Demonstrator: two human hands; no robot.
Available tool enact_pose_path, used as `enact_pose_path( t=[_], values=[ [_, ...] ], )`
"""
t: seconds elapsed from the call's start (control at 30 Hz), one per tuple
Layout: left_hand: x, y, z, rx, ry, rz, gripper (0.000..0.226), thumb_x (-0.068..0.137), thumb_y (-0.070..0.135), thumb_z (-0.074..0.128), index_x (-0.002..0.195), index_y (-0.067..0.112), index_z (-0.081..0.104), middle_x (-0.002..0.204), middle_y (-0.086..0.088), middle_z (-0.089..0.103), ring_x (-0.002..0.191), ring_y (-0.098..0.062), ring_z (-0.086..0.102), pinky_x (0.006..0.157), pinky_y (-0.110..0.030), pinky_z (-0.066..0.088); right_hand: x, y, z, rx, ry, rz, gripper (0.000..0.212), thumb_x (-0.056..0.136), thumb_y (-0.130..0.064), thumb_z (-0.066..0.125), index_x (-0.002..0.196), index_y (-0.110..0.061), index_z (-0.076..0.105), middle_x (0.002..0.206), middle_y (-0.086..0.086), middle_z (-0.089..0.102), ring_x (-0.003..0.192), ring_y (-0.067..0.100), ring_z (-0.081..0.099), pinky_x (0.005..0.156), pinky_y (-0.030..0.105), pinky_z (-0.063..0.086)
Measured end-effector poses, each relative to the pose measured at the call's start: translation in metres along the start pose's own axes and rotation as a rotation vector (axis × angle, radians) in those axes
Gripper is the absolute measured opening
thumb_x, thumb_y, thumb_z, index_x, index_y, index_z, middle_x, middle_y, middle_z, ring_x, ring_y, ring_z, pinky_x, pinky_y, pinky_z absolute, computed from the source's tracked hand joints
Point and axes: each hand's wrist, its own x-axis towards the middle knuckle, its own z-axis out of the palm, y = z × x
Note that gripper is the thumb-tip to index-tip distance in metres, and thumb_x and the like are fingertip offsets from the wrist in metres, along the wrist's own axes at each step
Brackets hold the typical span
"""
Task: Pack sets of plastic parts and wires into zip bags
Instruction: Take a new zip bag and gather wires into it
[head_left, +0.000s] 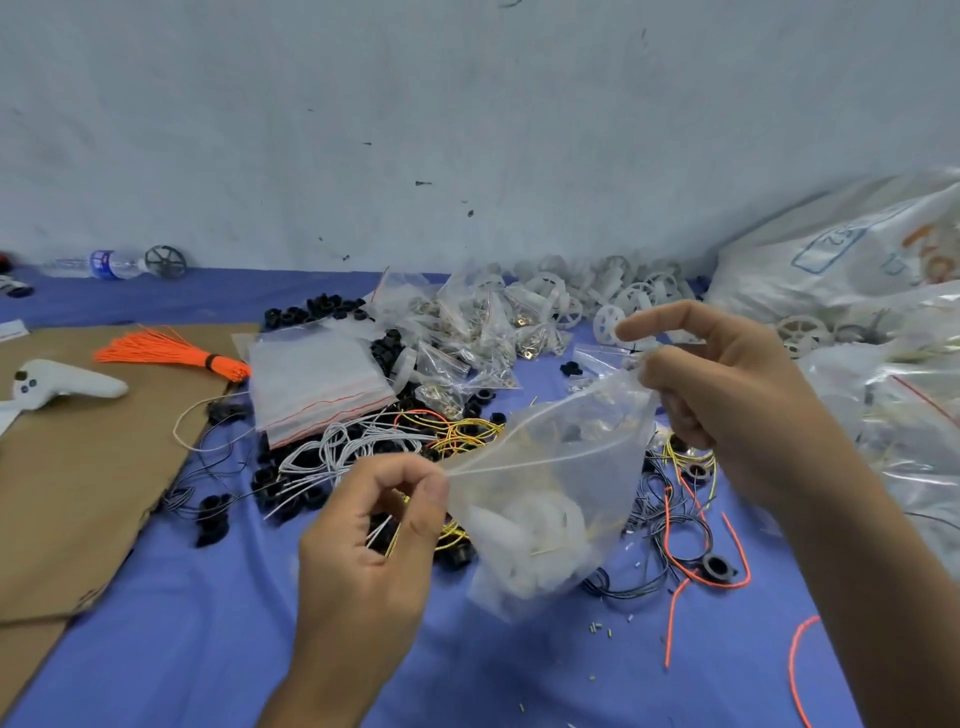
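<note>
A clear zip bag (545, 493) hangs in the air above the blue cloth, with white plastic parts and a yellow wire inside its lower half. My left hand (374, 540) pinches the bag's left top corner between thumb and forefinger. My right hand (727, 384) pinches the right top corner, its forefinger stretched out. Under the bag lie loose white, yellow, black and orange wires (374, 441) and black plastic rings (291, 488). A stack of empty zip bags (317, 379) lies left of centre. White plastic wheels (613, 296) are heaped at the back.
Small filled bags (467, 327) are piled behind the stack. A bundle of orange wires (171, 353) and a white controller (62, 387) lie on brown cardboard (78, 493) at left. Large plastic sacks (852, 260) fill the right side. A water bottle (104, 263) lies by the wall.
</note>
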Motion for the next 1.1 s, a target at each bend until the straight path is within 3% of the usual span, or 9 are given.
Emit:
enact_pose_path(
  t=[0.13, 0.2, 0.27, 0.33, 0.4, 0.57, 0.8, 0.97, 1.1],
  values=[
    [0.013, 0.007, -0.001, -0.009, -0.083, 0.013, 0.013, 0.095, 0.041, 0.049, 0.090, 0.031, 0.055, 0.074, 0.013, 0.052, 0.061, -0.003, 0.045, 0.057, -0.014, 0.040, -0.002, -0.002, 0.008, -0.151, -0.033, -0.011, 0.029, 0.080, -0.003, 0.059, 0.093, -0.026, 0.071, 0.051, -0.004, 0.039, 0.043, 0.011, 0.029, 0.045, 0.022, 0.025],
    [0.019, 0.003, 0.001, 0.035, -0.125, 0.002, 0.011, 0.094, 0.039, 0.047, 0.087, 0.032, 0.053, 0.075, 0.012, 0.052, 0.065, -0.005, 0.046, 0.061, -0.017, 0.040, -0.005, -0.002, 0.018, -0.340, -0.059, -0.151, 0.020, 0.087, -0.014, 0.065, 0.095, -0.031, 0.069, 0.058, -0.004, 0.043, 0.051, 0.011, 0.038, 0.052, 0.028, 0.033],
    [0.021, -0.003, 0.001, 0.070, -0.158, -0.008, 0.012, 0.093, 0.039, 0.047, 0.087, 0.031, 0.053, 0.076, 0.010, 0.053, 0.068, -0.011, 0.049, 0.064, -0.024, 0.043, -0.013, -0.006, 0.031, -0.501, -0.188, -0.308, 0.019, 0.087, -0.039, 0.069, 0.106, -0.038, 0.067, 0.078, -0.015, 0.054, 0.079, 0.005, 0.054, 0.075, 0.024, 0.042],
    [0.020, -0.007, 0.000, 0.090, -0.175, -0.003, 0.015, 0.093, 0.042, 0.048, 0.089, 0.029, 0.055, 0.079, 0.007, 0.055, 0.072, -0.015, 0.052, 0.067, -0.031, 0.046, -0.015, -0.008, 0.047, -0.682, -0.380, -0.403, 0.035, 0.083, -0.055, 0.067, 0.115, -0.042, 0.064, 0.109, -0.021, 0.055, 0.116, 0.003, 0.046, 0.100, 0.016, 0.032],
    [0.019, -0.008, -0.003, 0.094, -0.181, 0.008, 0.014, 0.093, 0.042, 0.048, 0.090, 0.031, 0.055, 0.081, 0.007, 0.056, 0.074, -0.015, 0.053, 0.068, -0.029, 0.046, -0.012, -0.009, 0.063, -0.813, -0.497, -0.459, 0.028, 0.085, -0.053, 0.067, 0.110, -0.039, 0.067, 0.115, -0.021, 0.055, 0.119, 0.003, 0.043, 0.106, 0.023, 0.029],
    [0.018, -0.012, -0.009, 0.107, -0.154, -0.002, 0.015, 0.093, 0.042, 0.050, 0.092, 0.030, 0.058, 0.084, 0.006, 0.059, 0.075, -0.014, 0.056, 0.067, -0.017, 0.045, -0.002, -0.013, 0.080, -0.797, -0.584, -0.458, 0.005, 0.089, -0.031, 0.067, 0.089, -0.026, 0.069, 0.090, -0.014, 0.064, 0.086, 0.002, 0.056, 0.082, 0.015, 0.040],
    [0.020, -0.018, -0.016, 0.178, -0.159, -0.013, 0.020, 0.092, 0.049, 0.052, 0.097, 0.032, 0.062, 0.091, 0.008, 0.064, 0.081, -0.017, 0.059, 0.068, -0.019, 0.046, -0.005, -0.004, 0.088, -0.870, -0.585, -0.478, 0.009, 0.093, -0.037, 0.059, 0.094, -0.030, 0.064, 0.092, -0.015, 0.059, 0.089, 0.002, 0.050, 0.077, 0.013, 0.030],
    [0.021, -0.020, -0.017, 0.192, -0.152, -0.034, 0.020, 0.093, 0.049, 0.051, 0.098, 0.032, 0.060, 0.089, 0.012, 0.061, 0.078, -0.012, 0.060, 0.063, -0.025, 0.052, -0.004, 0.001, 0.083, -0.914, -0.567, -0.477, 0.011, 0.094, -0.038, 0.057, 0.093, -0.029, 0.063, 0.091, -0.016, 0.059, 0.088, 0.003, 0.049, 0.073, 0.018, 0.031],
    [0.023, -0.019, -0.015, 0.211, -0.187, 0.003, 0.014, 0.092, 0.048, 0.054, 0.098, 0.037, 0.062, 0.096, 0.012, 0.066, 0.091, -0.015, 0.063, 0.072, -0.023, 0.048, -0.004, 0.003, 0.083, -0.912, -0.555, -0.471, 0.012, 0.095, -0.041, 0.056, 0.095, -0.031, 0.063, 0.093, -0.016, 0.060, 0.090, 0.003, 0.052, 0.077, 0.022, 0.038]
  ],
)
